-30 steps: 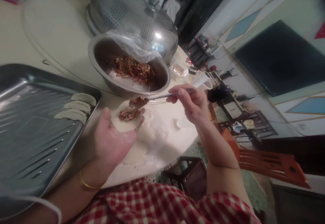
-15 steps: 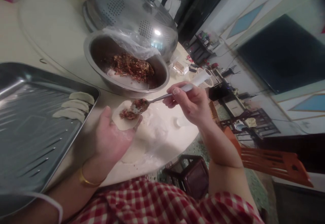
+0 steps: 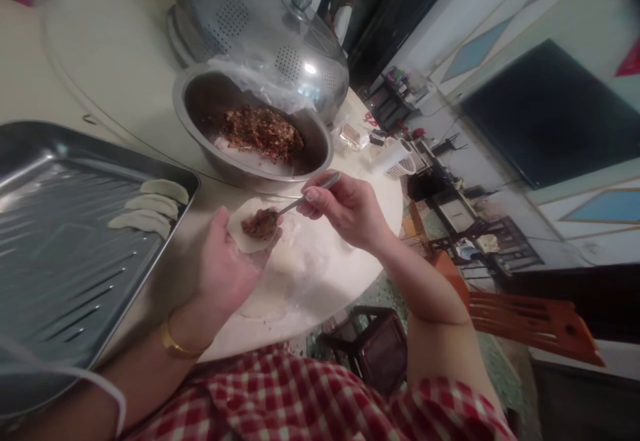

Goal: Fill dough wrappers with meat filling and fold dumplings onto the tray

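On the fingers of my left hand [image 3: 227, 268] lies a round dumpling wrapper [image 3: 243, 238], held with the thumb up beside its edge. A mound of minced filling [image 3: 260, 225] sits on the wrapper. My right hand [image 3: 345, 208] grips a metal spoon [image 3: 295, 204] by its handle, and the spoon's bowl end rests at the filling. Behind the hands stands a steel bowl [image 3: 200, 134] with more filling inside and a plastic bag [image 3: 265, 88] over its far rim. Left of my left hand, several folded dumplings [image 3: 153, 206] lie in a steel tray [image 3: 170, 171].
A large perforated steel dome lid [image 3: 260, 21] stands behind the bowl. More wrappers [image 3: 265, 294] lie on the table under thin plastic. A white basket [image 3: 395, 158] is near the right edge. Stools [image 3: 380, 348] and an orange chair [image 3: 530, 321] stand beyond; a person is in the background.
My right hand has moved left and lower with the spoon, bringing its bowl down onto the filling. The filling now forms a fuller mound on the wrapper.
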`<action>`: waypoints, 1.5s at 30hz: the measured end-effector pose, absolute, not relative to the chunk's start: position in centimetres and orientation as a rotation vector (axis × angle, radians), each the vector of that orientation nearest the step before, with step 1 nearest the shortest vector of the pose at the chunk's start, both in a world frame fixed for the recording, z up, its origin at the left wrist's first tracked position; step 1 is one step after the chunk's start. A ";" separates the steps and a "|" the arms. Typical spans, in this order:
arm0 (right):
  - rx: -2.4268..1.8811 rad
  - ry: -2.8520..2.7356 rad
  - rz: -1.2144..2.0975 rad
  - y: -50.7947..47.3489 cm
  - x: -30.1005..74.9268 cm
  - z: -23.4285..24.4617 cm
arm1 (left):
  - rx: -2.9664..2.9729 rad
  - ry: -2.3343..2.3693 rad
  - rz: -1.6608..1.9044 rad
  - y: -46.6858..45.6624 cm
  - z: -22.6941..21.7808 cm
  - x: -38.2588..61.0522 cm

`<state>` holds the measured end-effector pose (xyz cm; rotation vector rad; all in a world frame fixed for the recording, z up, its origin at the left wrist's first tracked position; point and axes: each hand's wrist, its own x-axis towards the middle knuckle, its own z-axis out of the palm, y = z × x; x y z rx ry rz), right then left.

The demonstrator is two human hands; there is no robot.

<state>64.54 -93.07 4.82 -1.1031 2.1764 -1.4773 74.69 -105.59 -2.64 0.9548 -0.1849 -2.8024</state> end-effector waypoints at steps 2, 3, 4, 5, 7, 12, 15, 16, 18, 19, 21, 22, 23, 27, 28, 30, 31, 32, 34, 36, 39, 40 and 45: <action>-1.023 2.172 -1.543 -93.1 64.7 4.1 | 0.951 -0.205 -2.781 -105.5 -2.7 74.7; -0.975 2.167 -1.587 -93.0 64.8 3.7 | 0.948 -0.212 -2.774 -105.5 -2.7 74.6; -0.925 2.161 -1.637 -92.9 64.9 3.2 | 0.947 -0.218 -2.768 -105.5 -2.7 74.6; -0.878 2.154 -1.691 -92.7 65.0 2.7 | 0.942 -0.222 -2.765 -105.4 -2.8 74.6; -0.797 2.139 -1.807 -92.2 65.4 1.6 | 0.939 -0.224 -2.763 -105.3 -2.9 74.5; -0.742 2.118 -2.017 -91.1 66.6 -0.6 | 0.939 -0.216 -2.771 -105.2 -3.2 74.4; -0.711 2.112 -2.070 -90.9 66.6 -1.2 | 0.958 -0.213 -2.757 -105.2 -2.9 74.4; -0.694 2.111 -2.077 -90.9 66.4 -1.3 | 0.961 -0.210 -2.751 -105.2 -2.8 74.4; -0.668 2.108 -2.072 -90.9 66.1 -1.4 | 0.961 -0.210 -2.755 -105.2 -2.7 74.4; -0.665 2.108 -2.060 -90.9 66.0 -1.4 | 0.955 -0.213 -2.767 -105.2 -2.8 74.4; -0.690 2.116 -2.030 -90.8 66.1 -1.3 | 0.925 -0.221 -2.794 -105.2 -3.0 74.3; -0.714 2.124 -2.015 -90.8 66.2 -1.2 | 0.910 -0.227 -2.809 -105.2 -3.2 74.3; -0.743 2.132 -2.004 -90.7 66.3 -1.2 | 0.905 -0.235 -2.813 -105.2 -3.5 74.2; -0.773 2.084 -2.050 -90.8 66.6 -1.4 | 0.918 -0.319 -2.799 -105.0 -4.2 74.0; -0.737 2.041 -2.077 -90.8 66.5 -1.7 | 0.918 -0.342 -2.789 -104.9 -4.3 74.0; -0.619 1.936 -2.128 -91.0 66.2 -2.4 | 0.917 -0.371 -2.776 -104.8 -4.2 73.8; -0.550 1.886 -2.144 -91.1 66.0 -2.8 | 0.921 -0.375 -2.764 -104.8 -4.1 73.8; -0.483 1.843 -2.156 -91.2 65.7 -3.1 | 0.922 -0.374 -2.753 -104.8 -3.9 73.8; -0.377 1.790 -2.173 -91.2 65.2 -3.5 | 0.924 -0.365 -2.729 -104.9 -3.5 73.9; -0.328 1.774 -2.194 -91.1 64.7 -3.4 | 0.906 -0.349 -2.720 -105.1 -3.1 74.1; -0.353 1.790 -2.271 -90.9 63.4 -2.5 | 0.820 -0.314 -2.784 -105.4 -2.8 74.4; -0.383 1.805 -2.304 -91.0 62.8 -2.2 | 0.807 -0.299 -2.809 -105.5 -2.7 74.5; -0.686 2.003 -2.367 -93.0 58.8 -0.8 | 0.823 -0.261 -2.853 -105.9 -2.6 74.7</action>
